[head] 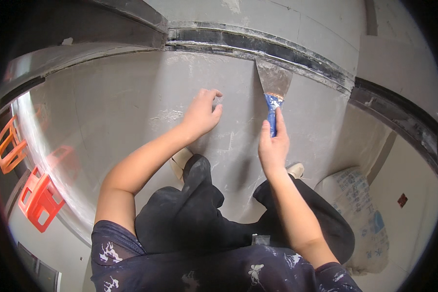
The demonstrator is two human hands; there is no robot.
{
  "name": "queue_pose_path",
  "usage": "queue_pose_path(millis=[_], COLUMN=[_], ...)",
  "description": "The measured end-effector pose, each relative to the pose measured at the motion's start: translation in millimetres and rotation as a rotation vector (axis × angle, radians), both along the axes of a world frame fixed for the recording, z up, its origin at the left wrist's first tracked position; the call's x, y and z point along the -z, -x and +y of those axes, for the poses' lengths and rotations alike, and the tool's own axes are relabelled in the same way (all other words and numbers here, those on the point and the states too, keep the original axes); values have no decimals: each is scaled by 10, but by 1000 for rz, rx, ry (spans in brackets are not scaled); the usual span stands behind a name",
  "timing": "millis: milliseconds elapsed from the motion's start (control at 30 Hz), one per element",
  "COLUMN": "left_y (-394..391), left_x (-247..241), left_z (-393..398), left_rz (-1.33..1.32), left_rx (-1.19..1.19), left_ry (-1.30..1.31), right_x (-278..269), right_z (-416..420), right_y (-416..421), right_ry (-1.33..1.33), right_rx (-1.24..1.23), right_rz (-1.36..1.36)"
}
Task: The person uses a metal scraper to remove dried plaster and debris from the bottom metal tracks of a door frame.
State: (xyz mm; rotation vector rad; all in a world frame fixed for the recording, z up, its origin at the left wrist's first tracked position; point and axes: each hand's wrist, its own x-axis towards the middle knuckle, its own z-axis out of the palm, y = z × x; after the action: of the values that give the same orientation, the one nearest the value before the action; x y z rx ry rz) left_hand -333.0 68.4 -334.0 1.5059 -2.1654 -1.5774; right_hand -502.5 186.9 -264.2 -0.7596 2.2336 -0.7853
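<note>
A putty knife [274, 78] with a wide, stained metal blade and a blue handle is in my right hand [273, 148]. Its blade points away from me, and the edge meets or hangs just short of the dusty dark baseboard strip [248, 39]; I cannot tell which. My thumb and index finger lie along the handle. My left hand [203, 111] hovers over the grey floor [219, 160], fingers bent and apart with nothing between them. Near that hand, a whitish patch of residue [166, 115] marks the floor.
A printed sack [361, 215] leans or lies at my right. Red [42, 199] and orange plastic stools [11, 146] stand at the far left. A dark panel [95, 27] rises at the upper left. My shoes [295, 169] are planted on either side below my knees.
</note>
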Motion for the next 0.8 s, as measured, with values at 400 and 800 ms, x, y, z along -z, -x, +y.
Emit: queue_pose_path(millis=[400,800], left_y=[-105,-127], left_x=[-112,-80], left_z=[-24,13], left_rz=[-45,-27], left_rx=[-4,25], left_ry=[-40,31], right_x=[221,185], right_z=[-14,120], right_y=[-77,-317], right_ry=[-36,69], right_rx=[-138,-154], right_rz=[180,140])
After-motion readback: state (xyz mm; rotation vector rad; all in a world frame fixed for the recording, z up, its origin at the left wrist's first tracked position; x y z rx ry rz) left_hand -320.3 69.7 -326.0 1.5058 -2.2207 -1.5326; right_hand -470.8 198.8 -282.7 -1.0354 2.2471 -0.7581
